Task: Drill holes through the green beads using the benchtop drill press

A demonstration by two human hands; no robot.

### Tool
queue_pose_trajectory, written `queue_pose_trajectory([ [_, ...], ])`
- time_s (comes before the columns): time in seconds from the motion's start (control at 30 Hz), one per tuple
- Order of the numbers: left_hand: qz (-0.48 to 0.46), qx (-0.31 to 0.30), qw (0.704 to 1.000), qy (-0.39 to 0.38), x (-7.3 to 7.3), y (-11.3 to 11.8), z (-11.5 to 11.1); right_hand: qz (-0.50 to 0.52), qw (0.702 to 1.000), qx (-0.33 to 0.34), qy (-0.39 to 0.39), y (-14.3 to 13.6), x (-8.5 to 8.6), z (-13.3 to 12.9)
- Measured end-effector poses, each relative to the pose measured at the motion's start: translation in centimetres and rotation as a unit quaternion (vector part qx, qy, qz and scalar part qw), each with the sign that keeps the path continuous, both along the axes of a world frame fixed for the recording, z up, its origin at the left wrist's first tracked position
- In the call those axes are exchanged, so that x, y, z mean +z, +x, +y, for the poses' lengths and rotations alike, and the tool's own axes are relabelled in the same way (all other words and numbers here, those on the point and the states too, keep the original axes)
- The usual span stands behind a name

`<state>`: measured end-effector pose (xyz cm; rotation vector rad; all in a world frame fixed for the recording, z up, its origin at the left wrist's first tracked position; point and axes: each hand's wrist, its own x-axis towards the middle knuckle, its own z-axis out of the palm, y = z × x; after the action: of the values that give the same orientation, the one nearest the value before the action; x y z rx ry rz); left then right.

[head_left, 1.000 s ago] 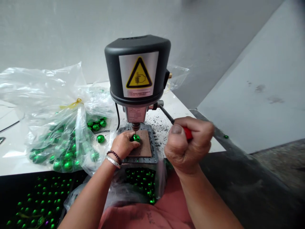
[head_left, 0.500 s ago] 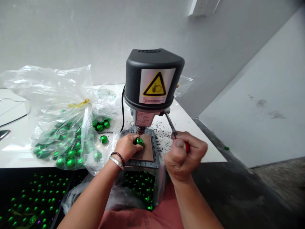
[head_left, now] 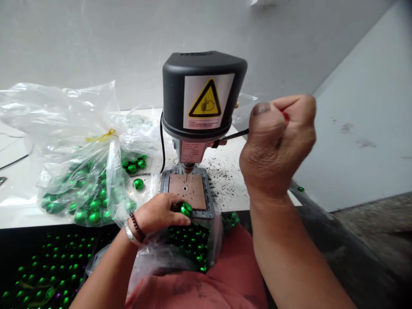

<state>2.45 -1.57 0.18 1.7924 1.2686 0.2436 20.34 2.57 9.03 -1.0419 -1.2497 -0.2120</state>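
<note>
A black drill press (head_left: pixel 204 94) with a yellow warning label stands on the white table. Its thin bit points down over a brown board (head_left: pixel 189 195) with a small hole, lying on the grey metal base. At the board's front edge, my left hand (head_left: pixel 164 211) holds a shiny green ball (head_left: pixel 186 209) between thumb and fingers, off the bit. Raised at the right, my right hand (head_left: pixel 278 143) is wrapped round the red-ended lever (head_left: pixel 236 135) of the press.
Clear plastic bags (head_left: pixel 77 171) of green balls lie at the left, beside a loose green ball (head_left: pixel 138 184). Dark shavings surround the base. Below the table edge are many more green balls (head_left: pixel 193 244). A black cable hangs behind the press.
My right hand has gone up and outward with the lever, and the bit has risen. My left hand has drawn the green ball toward me, from under the bit to the board's front edge.
</note>
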Motion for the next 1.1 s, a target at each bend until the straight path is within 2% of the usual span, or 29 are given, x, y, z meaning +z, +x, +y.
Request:
queue_pose_trajectory([
  [0.03,-0.01,-0.016,1.0,-0.024,0.1,-0.2,-0.3,-0.001,1.0,0.0,0.003,0.0,-0.1,0.0],
  [0.1,-0.044,0.009,0.998,-0.052,-0.2,-0.5,-0.7,-0.004,1.0,0.003,0.006,0.1,-0.2,-0.1],
  [0.17,-0.123,0.108,0.985,-0.061,-0.9,-0.6,-0.8,-0.004,1.0,0.011,0.005,0.1,-0.2,-0.1],
  [0.2,-0.183,0.18,0.964,-0.068,-1.3,-0.6,-0.7,-0.002,1.0,0.018,0.003,0.1,-0.2,-0.1],
  [0.23,-0.251,0.258,0.929,-0.085,-1.7,-0.6,-0.6,0.001,1.0,0.024,0.0,0.1,-0.2,-0.1],
  [0.3,-0.388,0.384,0.823,-0.156,-2.1,-0.6,-0.5,0.01,0.999,0.034,-0.008,0.1,-0.3,-0.2],
  [0.37,-0.493,0.428,0.717,-0.244,-2.0,-0.6,-0.6,0.013,0.999,0.036,-0.009,0.1,-0.5,-0.2],
  [0.4,-0.526,0.427,0.682,-0.276,-1.8,-0.6,-0.6,0.011,0.999,0.034,-0.007,0.1,-0.6,-0.2],
  [0.43,-0.549,0.42,0.66,-0.294,-1.6,-0.6,-0.8,0.008,0.999,0.033,-0.004,0.1,-0.7,-0.3],
  [0.5,-0.571,0.416,0.643,-0.295,-1.2,-0.5,-1.0,0.002,0.999,0.033,-0.001,0.2,-0.8,-0.3],
  [0.57,-0.569,0.426,0.651,-0.267,-1.0,-0.3,-1.4,0.002,0.999,0.038,-0.005,0.3,-0.9,-0.4],
  [0.67,-0.545,0.431,0.688,-0.211,-1.3,0.2,-1.7,0.004,0.999,0.043,-0.01,0.4,-0.9,-0.6],
  [0.9,-0.485,0.399,0.768,-0.125,-2.9,0.1,-1.3,-0.001,1.0,0.03,0.008,0.2,-1.0,-0.7],
  [0.97,-0.428,0.389,0.812,-0.081,-3.3,0.2,-0.7,-0.004,0.999,0.028,0.019,0.2,-1.0,-0.6],
  [1.1,-0.224,0.34,0.913,0.03,-3.6,0.5,0.7,-0.005,0.999,0.031,0.033,0.2,-0.4,0.0],
])
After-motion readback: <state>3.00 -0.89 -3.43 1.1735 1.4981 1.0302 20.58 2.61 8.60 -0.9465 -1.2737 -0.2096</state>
